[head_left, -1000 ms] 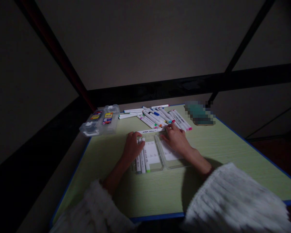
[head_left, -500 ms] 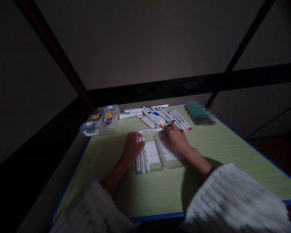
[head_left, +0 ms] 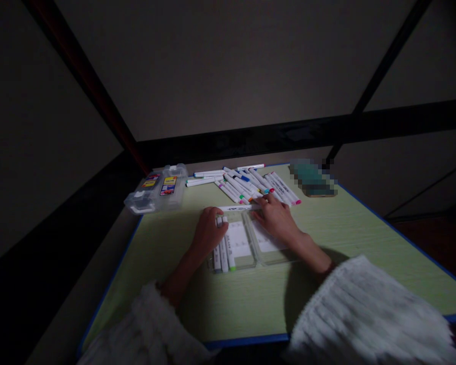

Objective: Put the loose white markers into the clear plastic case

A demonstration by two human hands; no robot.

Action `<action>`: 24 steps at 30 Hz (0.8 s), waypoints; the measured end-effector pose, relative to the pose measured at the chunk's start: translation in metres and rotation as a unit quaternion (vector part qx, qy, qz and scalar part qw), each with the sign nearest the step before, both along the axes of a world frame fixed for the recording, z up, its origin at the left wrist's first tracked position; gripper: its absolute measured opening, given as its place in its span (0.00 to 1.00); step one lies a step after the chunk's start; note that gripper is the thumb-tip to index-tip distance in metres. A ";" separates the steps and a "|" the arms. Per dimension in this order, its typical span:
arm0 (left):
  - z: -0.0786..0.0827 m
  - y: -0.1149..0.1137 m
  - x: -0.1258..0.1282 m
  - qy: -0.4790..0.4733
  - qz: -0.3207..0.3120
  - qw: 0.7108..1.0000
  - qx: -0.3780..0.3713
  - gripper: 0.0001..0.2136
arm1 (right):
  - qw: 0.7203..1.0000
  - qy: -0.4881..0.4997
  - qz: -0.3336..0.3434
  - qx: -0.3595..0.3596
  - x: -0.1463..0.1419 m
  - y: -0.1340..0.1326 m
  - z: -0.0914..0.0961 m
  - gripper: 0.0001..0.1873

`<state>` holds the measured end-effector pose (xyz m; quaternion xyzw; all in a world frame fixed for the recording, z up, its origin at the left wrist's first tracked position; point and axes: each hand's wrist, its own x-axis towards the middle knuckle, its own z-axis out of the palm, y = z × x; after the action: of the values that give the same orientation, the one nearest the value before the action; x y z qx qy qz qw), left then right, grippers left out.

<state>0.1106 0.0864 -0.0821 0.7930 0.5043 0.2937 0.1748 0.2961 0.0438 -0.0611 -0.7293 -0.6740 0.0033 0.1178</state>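
Observation:
A clear plastic case (head_left: pixel 247 253) lies open in the middle of the green table. Three white markers (head_left: pixel 223 256) lie in its left half. My left hand (head_left: pixel 208 232) rests on that half, its fingers curled over the markers' far ends. My right hand (head_left: pixel 276 219) lies over the right half. Its fingertips pinch the right end of a white marker (head_left: pixel 236 208) that lies crosswise along the case's far edge. White knitted sleeves cover both my forearms.
A loose pile of several coloured-cap markers (head_left: pixel 247 183) lies behind the case. A closed clear box with stickers (head_left: pixel 157 193) stands at the back left corner, and a blurred teal object (head_left: pixel 313 177) at the back right. The table's blue edge (head_left: pixel 247 338) runs close to me.
The crosswise marker has slid slightly toward me with my right fingertips. My left hand has barely moved.

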 end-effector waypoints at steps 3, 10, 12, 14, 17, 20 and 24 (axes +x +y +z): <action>0.001 0.000 0.000 0.003 0.002 1.000 -0.006 0.09 | 1.000 0.000 0.004 0.003 0.000 0.000 0.000 0.20; 0.005 -0.002 0.001 -0.002 0.008 1.000 -0.011 0.08 | 1.000 -0.005 0.001 -0.008 0.001 0.001 0.000 0.21; 0.006 -0.002 0.001 0.001 0.010 1.000 -0.012 0.08 | 1.000 -0.007 -0.004 -0.011 0.001 0.001 0.000 0.21; 0.006 -0.002 0.002 0.004 0.012 1.000 -0.014 0.08 | 1.000 -0.009 -0.008 -0.014 0.001 0.002 -0.001 0.21; 0.007 -0.001 0.002 0.005 0.012 1.000 -0.014 0.07 | 1.000 -0.013 -0.009 -0.010 0.002 0.001 -0.001 0.21; 0.008 -0.002 0.001 0.007 0.007 1.000 -0.011 0.07 | 1.000 -0.019 -0.006 -0.002 0.003 0.000 -0.002 0.21; 0.009 -0.003 0.001 0.011 0.006 1.000 -0.016 0.06 | 1.000 -0.023 -0.007 0.005 0.002 0.000 -0.002 0.21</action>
<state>0.1118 0.0838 -0.0735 0.7904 0.5153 0.2779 0.1802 0.2985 0.0441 -0.0630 -0.7332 -0.6714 -0.0180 0.1062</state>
